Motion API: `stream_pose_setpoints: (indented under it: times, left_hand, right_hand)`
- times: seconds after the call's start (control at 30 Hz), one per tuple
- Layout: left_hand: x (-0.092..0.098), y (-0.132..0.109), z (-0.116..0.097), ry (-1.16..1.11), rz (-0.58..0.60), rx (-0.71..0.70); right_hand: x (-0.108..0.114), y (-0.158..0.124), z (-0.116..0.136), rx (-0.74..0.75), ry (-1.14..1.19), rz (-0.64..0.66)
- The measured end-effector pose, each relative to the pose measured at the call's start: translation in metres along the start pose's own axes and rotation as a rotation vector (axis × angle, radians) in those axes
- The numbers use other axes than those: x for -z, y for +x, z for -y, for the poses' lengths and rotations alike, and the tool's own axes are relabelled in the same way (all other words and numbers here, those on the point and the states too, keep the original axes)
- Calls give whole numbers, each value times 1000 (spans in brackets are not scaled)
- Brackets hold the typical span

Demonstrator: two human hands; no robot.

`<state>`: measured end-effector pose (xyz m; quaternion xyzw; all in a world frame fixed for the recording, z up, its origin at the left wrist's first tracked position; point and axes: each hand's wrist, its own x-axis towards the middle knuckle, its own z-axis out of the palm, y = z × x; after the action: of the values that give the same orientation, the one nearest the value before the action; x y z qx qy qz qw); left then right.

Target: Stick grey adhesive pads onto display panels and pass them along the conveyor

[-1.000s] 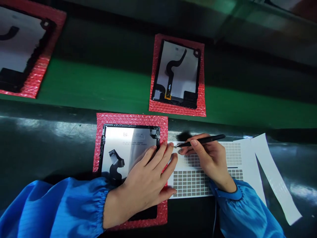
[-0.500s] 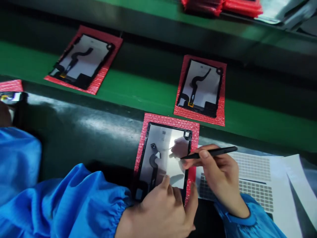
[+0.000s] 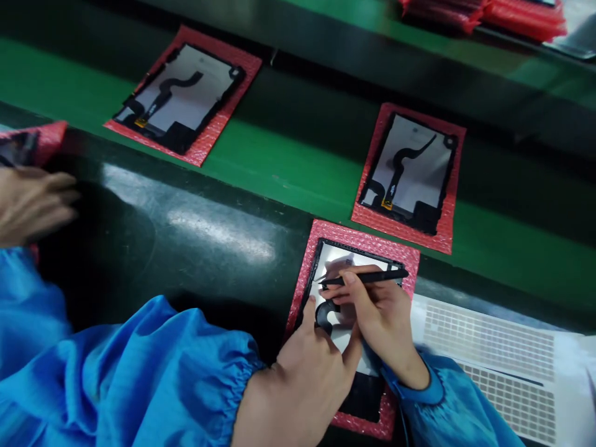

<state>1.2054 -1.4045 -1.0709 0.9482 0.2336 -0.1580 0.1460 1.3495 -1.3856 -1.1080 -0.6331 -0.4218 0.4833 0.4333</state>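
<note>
A display panel [image 3: 365, 394] with a black frame and a dark curved flex cable lies on a pink bubble-wrap sheet [image 3: 302, 279]. My left hand [image 3: 310, 366] rests over the panel's lower left part, its fingers spread and the index finger stretched toward the cable. It holds nothing. In my right hand [image 3: 379, 310] are black tweezers [image 3: 372, 277], held nearly level and pointing left. Their tip is at the upper end of the cable, close to my left index fingertip. The lower part of the cable is hidden by my left hand.
Two similar panels [image 3: 186, 93] [image 3: 410, 167] lie on pink wrap on the green strip [image 3: 279, 167]. Label sheets [image 3: 493, 347] lie at the right. Red-wrapped items [image 3: 521, 18] stand on a shelf. At the left, another person's hand [image 3: 35, 205] is near a wrapped item [image 3: 51, 143].
My right hand has brought the tweezers left to the cable's end. My left index finger has stretched up beside it. The view has shifted, and the other person's hand now shows at the left.
</note>
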Motion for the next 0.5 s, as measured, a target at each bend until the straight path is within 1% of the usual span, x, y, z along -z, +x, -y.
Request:
stream_pose_setpoints:
  times: [0.13,0.23,0.43,0.5]
  left_hand:
    - [-19,15,-17,-57,-65,59]
    - [-29,24,-27,-66,-98,92]
    - [-31,28,-29,-75,-201,66]
    - [-30,29,-29,-65,-213,55]
  right_hand:
    - [9,-2,-3,10,-22,-1]
    - [15,-3,-4,20,-47,6]
    - [25,-5,-7,38,-52,-5]
    - [28,-6,-8,43,-53,-5]
